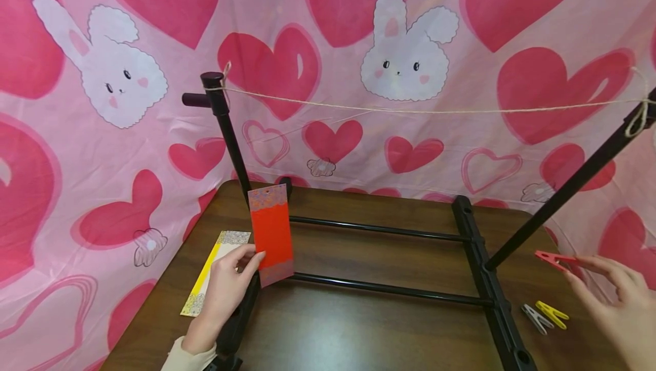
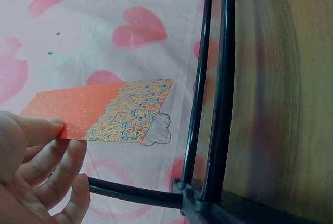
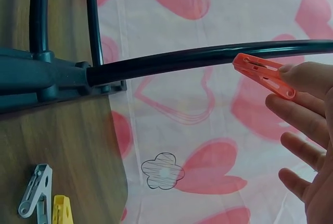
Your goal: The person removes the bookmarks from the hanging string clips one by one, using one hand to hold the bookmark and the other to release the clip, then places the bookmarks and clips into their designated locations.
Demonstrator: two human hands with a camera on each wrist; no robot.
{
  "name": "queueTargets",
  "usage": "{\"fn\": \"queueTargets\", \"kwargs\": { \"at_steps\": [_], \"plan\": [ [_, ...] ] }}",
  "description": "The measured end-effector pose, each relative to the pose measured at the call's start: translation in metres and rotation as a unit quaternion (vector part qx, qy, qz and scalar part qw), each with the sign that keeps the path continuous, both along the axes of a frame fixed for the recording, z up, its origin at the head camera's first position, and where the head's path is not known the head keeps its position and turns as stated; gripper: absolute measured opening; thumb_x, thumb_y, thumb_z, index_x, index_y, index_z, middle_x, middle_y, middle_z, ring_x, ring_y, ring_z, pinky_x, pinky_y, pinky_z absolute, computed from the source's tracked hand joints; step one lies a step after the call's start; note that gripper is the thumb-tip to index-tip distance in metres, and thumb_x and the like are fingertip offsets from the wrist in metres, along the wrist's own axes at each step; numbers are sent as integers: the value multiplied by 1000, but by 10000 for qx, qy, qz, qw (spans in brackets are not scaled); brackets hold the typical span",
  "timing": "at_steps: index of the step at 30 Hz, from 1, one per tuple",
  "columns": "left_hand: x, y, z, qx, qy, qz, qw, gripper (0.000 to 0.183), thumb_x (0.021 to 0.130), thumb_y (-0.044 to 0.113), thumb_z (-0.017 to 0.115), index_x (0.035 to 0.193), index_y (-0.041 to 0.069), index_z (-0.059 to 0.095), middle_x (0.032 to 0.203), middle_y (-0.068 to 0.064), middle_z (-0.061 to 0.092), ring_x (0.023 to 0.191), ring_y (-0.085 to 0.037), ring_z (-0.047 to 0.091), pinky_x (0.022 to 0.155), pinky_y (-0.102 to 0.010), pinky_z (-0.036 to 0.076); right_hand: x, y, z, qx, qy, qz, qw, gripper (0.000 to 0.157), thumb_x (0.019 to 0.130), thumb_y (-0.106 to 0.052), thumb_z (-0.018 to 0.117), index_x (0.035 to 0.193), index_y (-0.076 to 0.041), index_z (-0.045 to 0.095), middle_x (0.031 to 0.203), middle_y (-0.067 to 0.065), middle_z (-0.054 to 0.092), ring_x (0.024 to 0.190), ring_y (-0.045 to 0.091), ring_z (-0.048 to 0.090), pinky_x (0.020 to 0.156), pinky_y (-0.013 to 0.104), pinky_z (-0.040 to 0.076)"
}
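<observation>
My left hand (image 1: 228,285) pinches the side edge of a red patterned card (image 1: 272,229) between thumb and fingers. The card stands upright in the air by the rack's left post, with a small hole near its top. In the left wrist view its ornate patterned end (image 2: 132,110) shows clearly. At the far right, my right hand (image 1: 617,297) pinches a red clothespin (image 1: 556,259) by one end, above the table. A string (image 1: 359,108) runs between the tops of the two posts, above both hands, with nothing hanging on it.
A white and yellow card (image 1: 209,274) lies on the table left of the black rack (image 1: 474,257). Grey (image 1: 537,319) and yellow (image 1: 552,314) clothespins lie right of the rack. Its slanted right post (image 1: 564,186) rises near my right hand. A pink heart-print cloth (image 1: 338,75) hangs behind.
</observation>
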State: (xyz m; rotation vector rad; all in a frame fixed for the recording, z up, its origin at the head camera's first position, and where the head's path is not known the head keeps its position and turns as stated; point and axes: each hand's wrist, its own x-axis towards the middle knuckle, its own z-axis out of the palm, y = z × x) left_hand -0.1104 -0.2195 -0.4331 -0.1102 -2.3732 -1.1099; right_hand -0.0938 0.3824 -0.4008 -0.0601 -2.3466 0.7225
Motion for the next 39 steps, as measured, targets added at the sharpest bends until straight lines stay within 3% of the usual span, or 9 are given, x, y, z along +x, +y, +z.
{"fn": "queueTargets", "kwargs": {
  "at_steps": [15,27,33,35,39],
  "plan": [
    [8,-14,0,-135,-155,92,9997,13,79,13,76,88,20,70,74,11,66,64,-4,58,58,-16,49,1,2,-10,-8,-112,-150,9998,40,74,-2,76,111,3,62,102,-46,34,106,-20,22,92,7,14],
    [17,-28,1,-193,-365,228,9989,11,80,14,74,89,18,69,70,9,64,62,-3,57,57,-15,48,1,7,-17,56,164,204,9996,54,69,8,77,120,-5,63,106,-47,39,107,-18,25,94,8,15],
    [19,-39,2,-336,-279,209,9988,12,79,13,75,89,17,69,71,9,64,62,-3,58,61,-11,45,2,8,-19,78,66,87,9999,46,73,3,76,117,-1,63,105,-49,36,106,-17,24,94,7,14],
    [19,-42,2,-372,-295,251,9986,13,79,12,75,90,16,70,72,8,65,62,-3,58,61,-11,45,4,9,-21,61,-83,-3,9999,43,76,-2,75,117,0,62,104,-50,32,108,-14,25,103,18,16],
    [20,-47,2,-435,-347,352,9978,14,78,12,76,91,14,70,73,7,66,62,-2,57,60,-11,45,5,10,-24,-12,-139,-26,9999,42,76,-1,74,116,3,61,104,-50,31,108,-14,25,109,31,17]
  ]
}}
